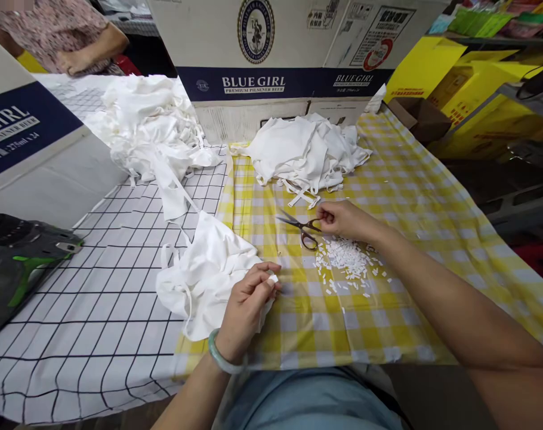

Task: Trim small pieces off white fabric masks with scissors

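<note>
My left hand (252,295) wears a pale green bangle and pinches the edge of a white fabric garment (209,263). A small white bit of it sticks up between thumb and fingertips. The garment lies crumpled, with thin straps to its left. My right hand (343,218) has its fingers closed at one handle loop of a pair of scissors (305,230) with dark brown handles. The scissors' blades are slightly apart and point left, away from the garment. Just below my right hand lies a heap of small white snippets (347,261).
Two piles of white garments, one left (150,119) and one central (307,149), stand at the back before a beer carton (271,54). Another carton (25,131) and a grey-green machine (25,263) are at left. A person's forearm (96,51) shows behind.
</note>
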Tool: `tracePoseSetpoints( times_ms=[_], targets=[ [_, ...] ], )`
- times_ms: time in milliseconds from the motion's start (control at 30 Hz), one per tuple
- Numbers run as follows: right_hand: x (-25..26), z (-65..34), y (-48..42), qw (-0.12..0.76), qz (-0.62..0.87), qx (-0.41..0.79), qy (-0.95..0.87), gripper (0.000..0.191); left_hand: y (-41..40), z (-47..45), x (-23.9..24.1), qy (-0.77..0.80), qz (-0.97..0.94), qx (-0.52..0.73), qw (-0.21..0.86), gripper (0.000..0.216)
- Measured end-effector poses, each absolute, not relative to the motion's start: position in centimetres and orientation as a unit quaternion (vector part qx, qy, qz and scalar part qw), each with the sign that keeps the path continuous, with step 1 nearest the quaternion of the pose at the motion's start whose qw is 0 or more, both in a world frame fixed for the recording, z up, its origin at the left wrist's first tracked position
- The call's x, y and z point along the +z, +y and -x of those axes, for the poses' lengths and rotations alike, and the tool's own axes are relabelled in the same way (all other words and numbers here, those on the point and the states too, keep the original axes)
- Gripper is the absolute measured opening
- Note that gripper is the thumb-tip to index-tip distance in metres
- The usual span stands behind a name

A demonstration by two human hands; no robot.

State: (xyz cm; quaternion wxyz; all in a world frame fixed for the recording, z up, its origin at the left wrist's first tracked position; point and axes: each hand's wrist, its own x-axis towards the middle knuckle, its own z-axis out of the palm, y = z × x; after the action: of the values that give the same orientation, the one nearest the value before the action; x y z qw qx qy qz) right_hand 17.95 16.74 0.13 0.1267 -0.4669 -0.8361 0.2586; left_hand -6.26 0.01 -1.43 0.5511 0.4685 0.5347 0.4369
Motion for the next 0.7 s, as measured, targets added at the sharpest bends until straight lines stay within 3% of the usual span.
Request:
tracePoseSetpoints(
  times_ms=[167,233,400,567,700],
  targets=[
    [-0.5,-16.8,10.8,0.297,0.505,0.53,-0.613,0.027,1.8,3.9,-1.1,0.493,-0.486,0.438,0.574,0.03],
    [-1.1,-15.1,8.5,0.353,0.504,0.576,-0.538,0.029,2.1,3.1,-1.2,0.481,-0.486,0.441,0.582,0.029],
    [-2.0,-12.5,5.9,0.435,0.507,0.456,-0.589,0.005,1.9,2.2,-0.8,0.492,-0.494,0.457,0.552,0.028],
    [-0.9,-12.1,4.2,0.438,0.44,0.419,-0.663,0.026,1.8,1.9,-0.1,0.51,-0.567,0.486,0.427,0.023],
    [-0.1,-11.7,2.8,0.403,0.459,0.399,-0.684,0.033,1.9,1.7,0.1,0.488,-0.581,0.519,0.394,0.018]
  ],
)
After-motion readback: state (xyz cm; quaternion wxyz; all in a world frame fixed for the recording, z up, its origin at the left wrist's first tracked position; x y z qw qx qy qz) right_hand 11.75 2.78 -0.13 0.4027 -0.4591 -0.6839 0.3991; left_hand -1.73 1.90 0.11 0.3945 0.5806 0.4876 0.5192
